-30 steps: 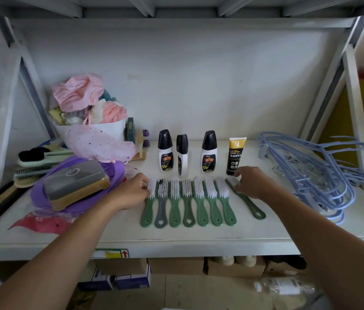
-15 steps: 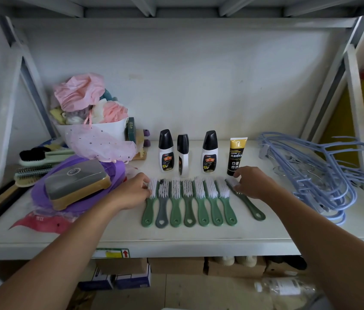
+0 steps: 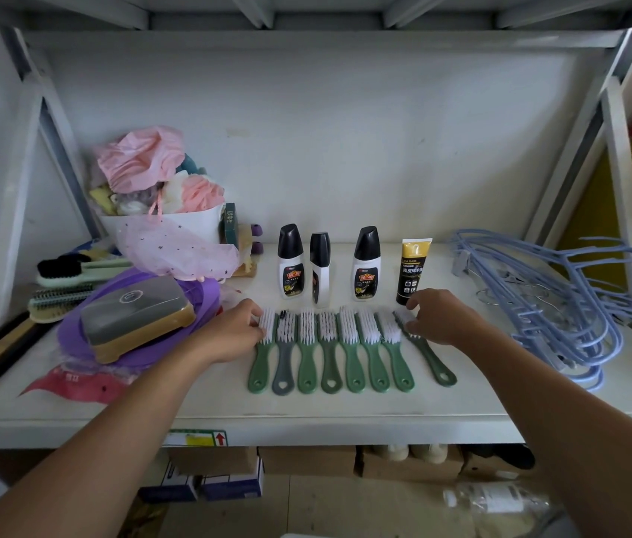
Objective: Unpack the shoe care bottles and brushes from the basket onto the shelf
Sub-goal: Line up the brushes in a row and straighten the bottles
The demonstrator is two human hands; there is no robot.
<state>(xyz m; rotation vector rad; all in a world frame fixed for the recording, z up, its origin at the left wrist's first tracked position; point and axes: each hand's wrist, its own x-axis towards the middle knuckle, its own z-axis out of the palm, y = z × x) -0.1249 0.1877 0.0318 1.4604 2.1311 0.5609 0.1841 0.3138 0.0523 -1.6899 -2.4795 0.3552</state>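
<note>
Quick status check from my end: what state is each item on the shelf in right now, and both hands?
Three bottles: upright, black caps on.
Tube: standing on its cap, closed.
Seven brushes: flat in a row, bristles up.
Eighth brush: flat, angled away from the row.
Left hand: open, fingertips at the leftmost brush head.
Right hand: open, resting on the eighth brush's head.
Hangers: piled flat.

green brushes [image 3: 349,349], perhaps one grey
</note>
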